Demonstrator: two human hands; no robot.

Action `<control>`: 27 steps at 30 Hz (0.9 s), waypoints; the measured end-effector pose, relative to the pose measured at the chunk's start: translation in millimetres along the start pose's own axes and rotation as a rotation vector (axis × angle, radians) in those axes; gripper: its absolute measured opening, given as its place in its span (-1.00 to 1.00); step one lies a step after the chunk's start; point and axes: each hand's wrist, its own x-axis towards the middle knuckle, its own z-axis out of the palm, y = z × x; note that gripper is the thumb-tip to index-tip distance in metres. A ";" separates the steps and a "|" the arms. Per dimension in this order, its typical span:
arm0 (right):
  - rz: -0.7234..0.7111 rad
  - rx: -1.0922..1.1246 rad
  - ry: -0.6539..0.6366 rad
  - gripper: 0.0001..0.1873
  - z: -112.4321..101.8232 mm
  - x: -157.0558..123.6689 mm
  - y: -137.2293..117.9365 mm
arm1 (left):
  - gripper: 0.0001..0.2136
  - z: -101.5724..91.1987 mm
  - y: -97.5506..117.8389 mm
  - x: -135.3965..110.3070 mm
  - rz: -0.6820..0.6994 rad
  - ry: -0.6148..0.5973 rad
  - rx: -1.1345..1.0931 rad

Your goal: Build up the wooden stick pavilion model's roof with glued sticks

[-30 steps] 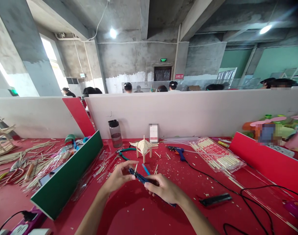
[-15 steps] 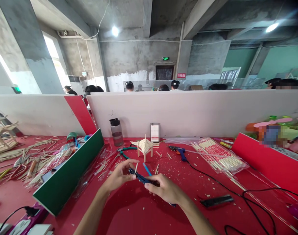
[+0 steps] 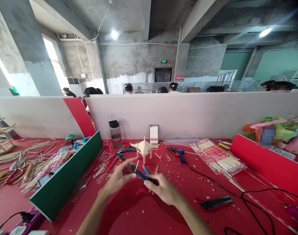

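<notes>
My right hand (image 3: 162, 187) is wrapped round a pair of dark blue pliers (image 3: 140, 174), their jaws pointing up and left. At those jaws a short pale wooden stick (image 3: 137, 164) stands nearly upright. My left hand (image 3: 121, 174) pinches at the stick with curled fingers; its fingertips partly hide the contact. Just beyond both hands a small pavilion model of wooden sticks (image 3: 144, 148) stands on its legs. A blue pen-like thing (image 3: 145, 169) lies partly behind the pliers.
Green-handled pliers (image 3: 126, 151) and a water bottle (image 3: 116, 135) are left of the model. On the right lie a glue gun (image 3: 179, 154), its black cable, bagged sticks (image 3: 220, 158) and a black case (image 3: 216, 202). A green divider (image 3: 68, 176) and a red one (image 3: 264, 163) flank the red table.
The view has tilted up slightly. My hands keep nearly the same grip, with the stick still at the pliers' jaws; the pliers have turned only a little.
</notes>
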 end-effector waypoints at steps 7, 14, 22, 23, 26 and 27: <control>0.035 0.069 0.145 -0.43 5.5 6.4 7.9 | -0.80 7.8 -7.0 -0.1 0.151 0.324 0.417; 0.037 0.076 0.180 -0.46 17.0 8.3 9.6 | -0.81 18.8 -13.0 -2.5 0.230 0.311 0.633; 0.042 0.051 0.218 -0.43 25.7 9.2 10.2 | -0.82 16.7 -19.1 -1.8 0.272 0.264 0.754; 0.042 0.051 0.221 -0.43 26.1 9.4 10.6 | -0.82 16.5 -19.6 -1.7 0.277 0.258 0.769; 0.042 0.045 0.227 -0.43 26.7 9.9 11.1 | -0.83 16.7 -19.6 -1.1 0.299 0.254 0.802; 0.040 0.040 0.229 -0.43 26.7 10.0 10.8 | -0.83 17.1 -19.3 -0.9 0.305 0.257 0.807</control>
